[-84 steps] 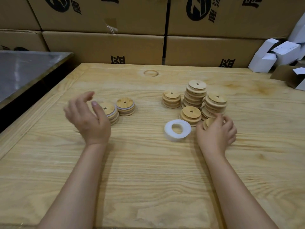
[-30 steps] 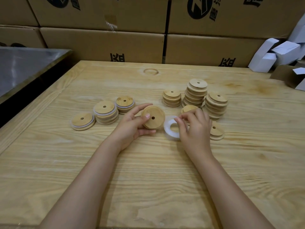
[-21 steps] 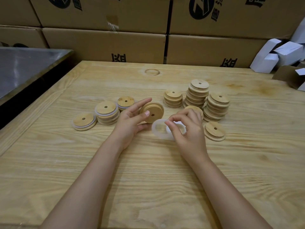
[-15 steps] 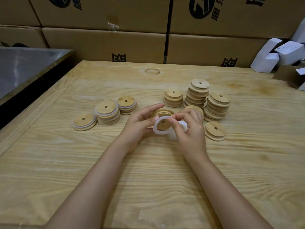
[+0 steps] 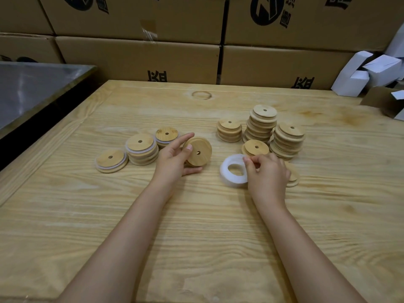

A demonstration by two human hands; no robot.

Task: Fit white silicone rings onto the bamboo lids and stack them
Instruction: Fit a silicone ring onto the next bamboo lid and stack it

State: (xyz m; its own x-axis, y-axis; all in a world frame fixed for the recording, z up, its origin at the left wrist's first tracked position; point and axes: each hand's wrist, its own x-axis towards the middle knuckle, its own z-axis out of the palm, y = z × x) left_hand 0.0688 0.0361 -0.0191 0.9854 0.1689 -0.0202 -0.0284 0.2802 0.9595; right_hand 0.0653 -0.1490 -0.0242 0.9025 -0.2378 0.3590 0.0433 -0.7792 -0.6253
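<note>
Left hand (image 5: 175,158) grips a bamboo lid (image 5: 199,152) tipped on edge, fingers curled round it. Right hand (image 5: 267,171) pinches the rim of the white ring pile (image 5: 231,171) on the table (image 5: 196,226), 3 o'clock from that lid. Bare lid stacks (image 5: 262,125) sit at 1 o'clock of it, ringed lids (image 5: 142,149) at 9.

This looks like a packing room or small warehouse workshop. Behind the wooden worktable (image 5: 207,237) stand stacked brown shipping cartons (image 5: 140,60) printed with black logos. At its far right corner lie small white folded boxes (image 5: 358,75), and on it sit batches of identical bamboo lids (image 5: 262,125).
</note>
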